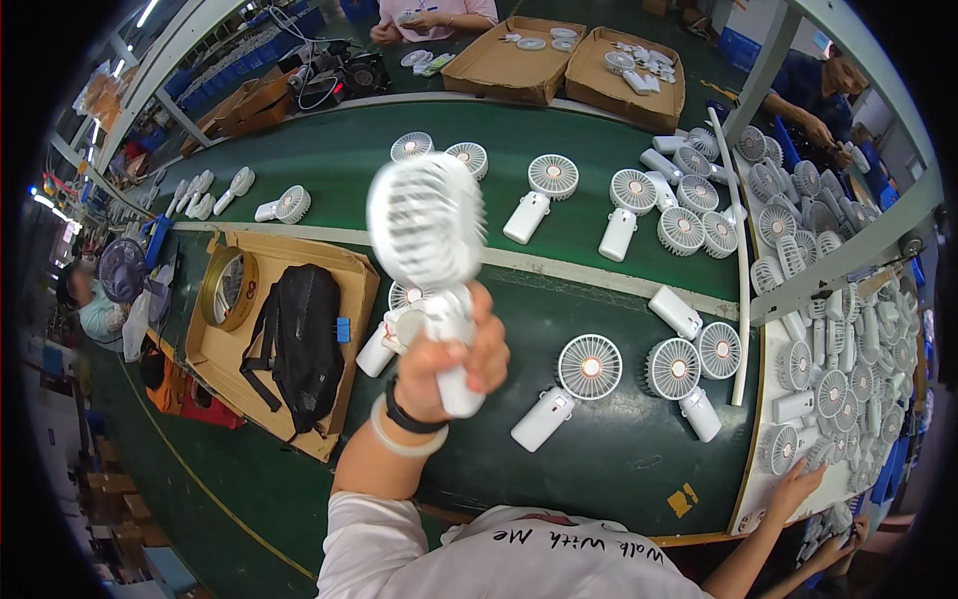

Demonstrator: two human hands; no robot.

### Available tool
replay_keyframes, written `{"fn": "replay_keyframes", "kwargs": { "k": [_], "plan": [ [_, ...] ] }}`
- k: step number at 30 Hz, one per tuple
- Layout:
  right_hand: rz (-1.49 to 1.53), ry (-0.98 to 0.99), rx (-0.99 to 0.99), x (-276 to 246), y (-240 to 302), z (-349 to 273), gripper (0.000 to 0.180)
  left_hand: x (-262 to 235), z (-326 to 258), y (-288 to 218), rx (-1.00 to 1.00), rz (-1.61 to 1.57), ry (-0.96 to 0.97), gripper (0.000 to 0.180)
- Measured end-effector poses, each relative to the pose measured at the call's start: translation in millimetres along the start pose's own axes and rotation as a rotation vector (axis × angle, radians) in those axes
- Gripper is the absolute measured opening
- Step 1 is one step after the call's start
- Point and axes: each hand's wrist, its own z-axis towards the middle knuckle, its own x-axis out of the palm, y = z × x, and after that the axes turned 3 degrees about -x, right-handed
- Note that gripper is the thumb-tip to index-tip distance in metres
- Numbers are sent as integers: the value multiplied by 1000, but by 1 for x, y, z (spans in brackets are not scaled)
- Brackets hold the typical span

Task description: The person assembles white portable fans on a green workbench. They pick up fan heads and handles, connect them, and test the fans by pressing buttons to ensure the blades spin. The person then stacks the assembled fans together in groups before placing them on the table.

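Our left hand (454, 364) grips a white handheld fan (429, 260) raised above the green table (599, 449); right hand (793, 489) rests flat, released, among the fan pile (838, 379).

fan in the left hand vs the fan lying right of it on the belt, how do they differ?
The held fan is raised upright in the left hand; the lying fan rests flat on the green belt, untouched. The held fan's head is motion-blurred with no orange visible; the lying fan's is sharp with an orange centre. Both are white handheld fans.
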Motion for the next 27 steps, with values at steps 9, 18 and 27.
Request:
{"fn": "replay_keyframes", "kwargs": {
  "k": [9,18,27],
  "plan": [
    [1316,768,-514,-53,318,48,92,-20,35,60,-454,410,-95,32],
    [927,1151,-1290,23,475,146,72,-75,110,78,-295,358,-102,37],
    [1280,1237,-121,131,602,213,51,-156,177,84,150,2326,-996,61]
  ]
}}
